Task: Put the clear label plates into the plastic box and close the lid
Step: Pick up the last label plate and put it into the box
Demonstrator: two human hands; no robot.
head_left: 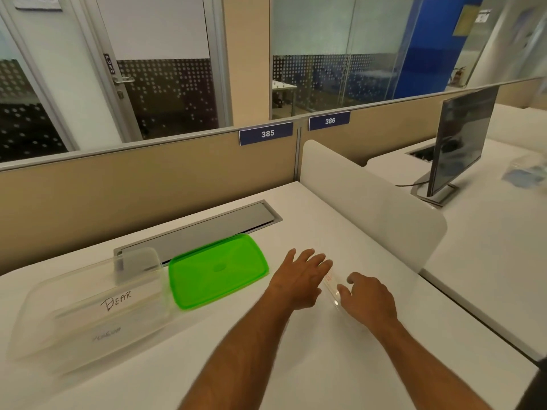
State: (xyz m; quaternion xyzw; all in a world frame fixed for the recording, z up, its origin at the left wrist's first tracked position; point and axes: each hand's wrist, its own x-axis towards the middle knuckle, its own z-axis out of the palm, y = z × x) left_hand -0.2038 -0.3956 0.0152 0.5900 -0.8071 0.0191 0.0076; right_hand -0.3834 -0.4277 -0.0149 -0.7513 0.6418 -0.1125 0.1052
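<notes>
Head camera looks down on a white desk where the clear plastic box lies at the left, open, with a clear label plate inside it bearing the handwritten word "DEAR". A second line of darker handwriting shows lower in the box, too smeared to read. The green lid lies flat on the desk just beside the box's right end, off the box.

On the partition behind the desk two blue signs read "385" and "386", and the glass door at the far left carries a plate reading "PUSH".

Another clear plate lies on the desk to the right of the lid, between the two hands, with faint red writing that cannot be read. The left hand is spread flat, fingers extended, its fingertips at the plate's far left edge. The right hand is loosely curled with its thumb and forefinger at the plate's right edge; whether either hand actually grips the plate is hard to tell through the blur. This plate is well apart from the box, with the lid between them.

A dark monitor stands on the neighbouring desk at right.
</notes>
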